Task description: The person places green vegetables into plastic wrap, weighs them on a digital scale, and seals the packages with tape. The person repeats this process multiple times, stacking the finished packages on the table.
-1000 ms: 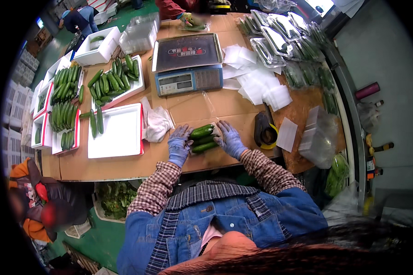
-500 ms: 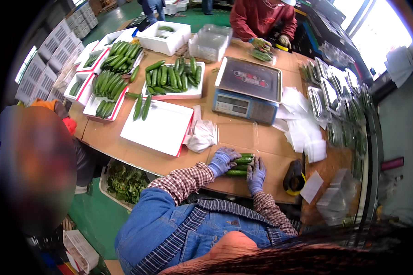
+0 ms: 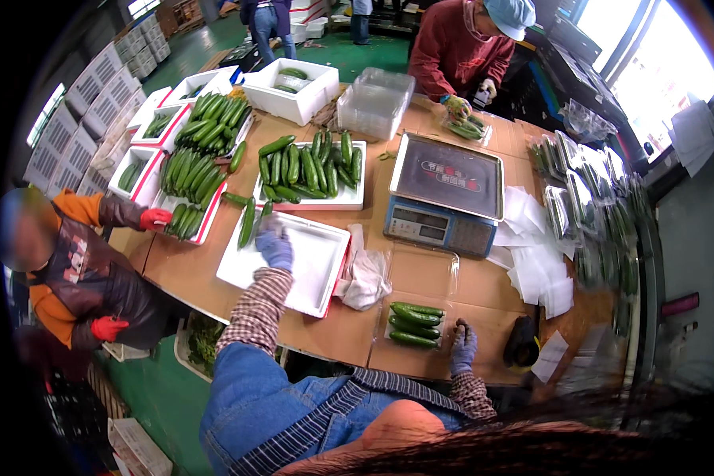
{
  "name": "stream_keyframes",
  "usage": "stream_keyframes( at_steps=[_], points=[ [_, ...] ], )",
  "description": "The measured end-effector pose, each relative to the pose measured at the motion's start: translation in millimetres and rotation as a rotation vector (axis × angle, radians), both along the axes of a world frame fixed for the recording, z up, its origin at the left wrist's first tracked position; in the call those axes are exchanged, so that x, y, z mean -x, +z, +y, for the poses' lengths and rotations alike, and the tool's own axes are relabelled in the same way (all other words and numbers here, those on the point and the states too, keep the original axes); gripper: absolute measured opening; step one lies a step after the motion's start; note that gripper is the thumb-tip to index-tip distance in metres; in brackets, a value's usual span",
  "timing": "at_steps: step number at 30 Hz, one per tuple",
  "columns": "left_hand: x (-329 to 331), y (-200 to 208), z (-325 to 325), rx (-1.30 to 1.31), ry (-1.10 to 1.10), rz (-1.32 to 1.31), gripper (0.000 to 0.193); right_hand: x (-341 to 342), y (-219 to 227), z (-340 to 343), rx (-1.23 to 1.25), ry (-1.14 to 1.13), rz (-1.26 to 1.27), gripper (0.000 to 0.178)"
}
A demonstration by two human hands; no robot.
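Observation:
My left hand (image 3: 274, 244), in a purple-grey glove, reaches over a shallow white foam tray (image 3: 313, 266) and is closed on a cucumber (image 3: 266, 209), whose lower part it hides. Another cucumber (image 3: 247, 223) lies just left of it, across the tray's far edge. Several cucumbers (image 3: 415, 325) lie side by side in a clear plastic clamshell (image 3: 385, 333) in front of me, its hinged lid (image 3: 423, 271) folded back. Beside the clamshell's right edge, my right hand (image 3: 463, 349) rests gloved, fingers loosely bent and apart, holding nothing visible.
Foam boxes of cucumbers (image 3: 309, 170) stand beyond the tray and leftward. A scale (image 3: 444, 194) sits ahead, with white paper sheets (image 3: 531, 274), a tape dispenser (image 3: 521, 343) and packed cucumbers (image 3: 583, 206) to its right. Co-workers' gloved hands (image 3: 156, 219) are at left and far side.
My left hand has left the packed cucumbers and swung left to the foam tray. My right hand has moved off the cucumbers to the clamshell's right side. The view has tilted up.

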State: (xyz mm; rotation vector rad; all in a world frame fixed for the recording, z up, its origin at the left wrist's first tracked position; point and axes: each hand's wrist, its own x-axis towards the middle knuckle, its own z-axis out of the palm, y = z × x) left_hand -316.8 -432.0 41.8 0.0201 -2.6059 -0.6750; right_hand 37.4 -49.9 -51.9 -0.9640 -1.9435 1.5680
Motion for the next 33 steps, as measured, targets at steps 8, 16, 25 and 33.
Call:
stream_keyframes(
  at_steps=[8, 16, 25, 33],
  points=[
    [41, -54, -78, 0.062, 0.137, -0.258, 0.073, 8, 28, -11, -0.442, 0.067, -0.285, 0.022],
    [-76, -27, 41, -0.689, -0.544, -0.214, 0.048, 9, 26, -11, -0.472, 0.051, -0.238, 0.021],
    [-215, -19, 163, 0.09, -1.208, -0.189, 0.051, -3, 38, -14, -0.384, 0.111, -0.201, 0.022],
    [-217, -29, 135, -0.081, -1.055, -0.149, 0.052, -14, 38, -16, -0.356, 0.129, -0.212, 0.026]
  ],
)
